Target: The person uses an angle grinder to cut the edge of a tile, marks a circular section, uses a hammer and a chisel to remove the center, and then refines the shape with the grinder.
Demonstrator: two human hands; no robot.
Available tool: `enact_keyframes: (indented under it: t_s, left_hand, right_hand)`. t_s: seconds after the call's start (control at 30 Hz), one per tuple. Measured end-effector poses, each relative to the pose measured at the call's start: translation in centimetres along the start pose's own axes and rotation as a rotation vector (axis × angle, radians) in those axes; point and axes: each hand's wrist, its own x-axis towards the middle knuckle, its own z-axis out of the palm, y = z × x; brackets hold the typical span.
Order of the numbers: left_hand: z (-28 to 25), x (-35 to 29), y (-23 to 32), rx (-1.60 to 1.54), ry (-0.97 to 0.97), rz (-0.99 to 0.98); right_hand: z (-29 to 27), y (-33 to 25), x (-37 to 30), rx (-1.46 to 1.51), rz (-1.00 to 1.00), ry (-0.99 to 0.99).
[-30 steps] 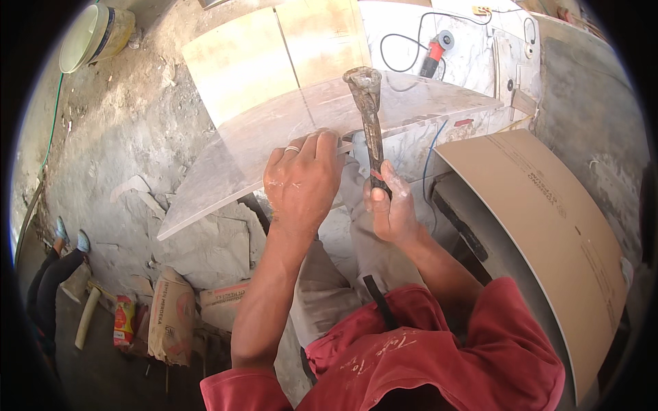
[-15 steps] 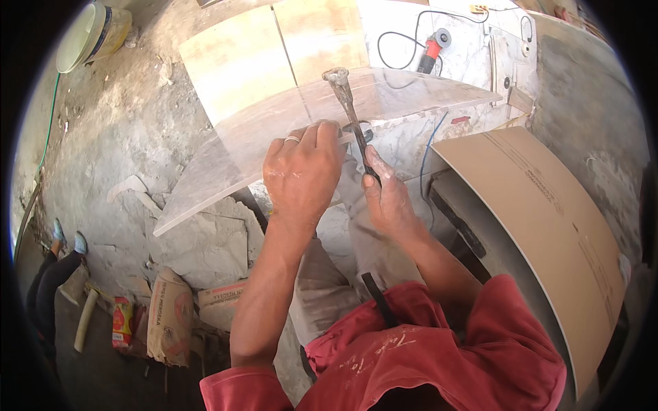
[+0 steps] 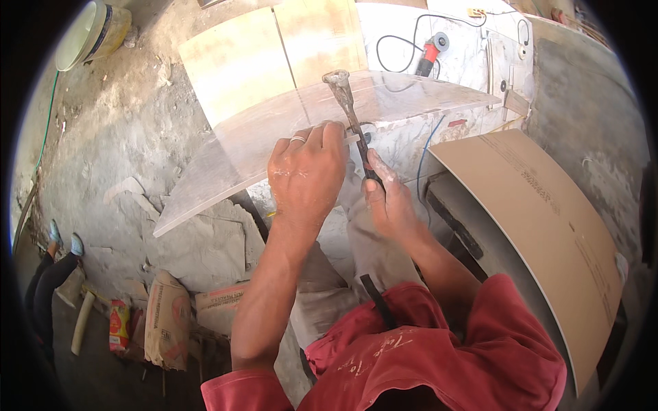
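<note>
A large pale polished stone slab [image 3: 226,161] with a curved far edge lies across the work surface. My left hand [image 3: 306,171], a ring on one finger, is closed at its near edge, knuckles up. The thumb and whatever lies under the fingers are hidden. In my right hand [image 3: 391,195] is a dirty hammer [image 3: 351,109], held by its dark handle, with its flared, caked head up and away from me. The hammer passes just right of my left hand, over the slab's near edge; whether they touch, I cannot tell.
An angle grinder [image 3: 432,53] with a cord lies beyond the slab, beside yellowish boards [image 3: 240,58]. A large brown sheet [image 3: 528,185] leans at right. Paper sacks [image 3: 168,318] stand lower left; a bucket [image 3: 113,33] is far left. Another person's legs [image 3: 51,274] show at the left edge.
My left hand has shifted slightly to the right along the slab's edge. The hammer and my right hand have moved only a little. The slab stays in place.
</note>
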Motion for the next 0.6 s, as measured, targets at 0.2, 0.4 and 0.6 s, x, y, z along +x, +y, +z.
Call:
enact_keyframes:
  t_s: [0.2, 0.4, 0.6]
  left_hand:
    - [0.0, -0.3, 0.1, 0.006, -0.018, -0.002]
    - [0.2, -0.6, 0.1, 0.012, -0.027, -0.007]
    - [0.3, -0.7, 0.3, -0.031, 0.060, 0.029]
  right_hand:
    - [0.3, -0.2, -0.7, 0.211, 0.277, -0.044]
    - [0.4, 0.1, -0.9, 0.104, 0.163, 0.002]
    - [0.3, -0.6, -0.9, 0.147, 0.198, -0.047]
